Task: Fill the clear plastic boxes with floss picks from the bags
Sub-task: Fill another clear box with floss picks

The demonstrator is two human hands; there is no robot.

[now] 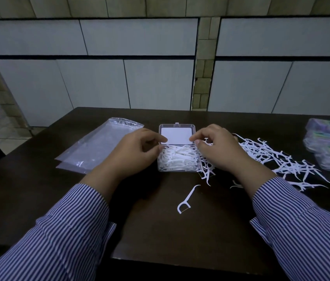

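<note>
Flanking the full clear box (177, 159), both hands curled: left hand (139, 151) and right hand (218, 148) pinching its lid (177, 133).

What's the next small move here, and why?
Probably swing the lid down and close it: the clear box looks heaped full of floss picks, and both the left hand and right hand have fingertips at the lid's near corners.

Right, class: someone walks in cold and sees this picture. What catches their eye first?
Probably the small clear plastic box at the table's centre, lid open, packed with white floss picks, with the left hand and right hand at its sides. Next, the loose heap of white picks spread to its right, and one stray pick lying nearer the person.
</note>
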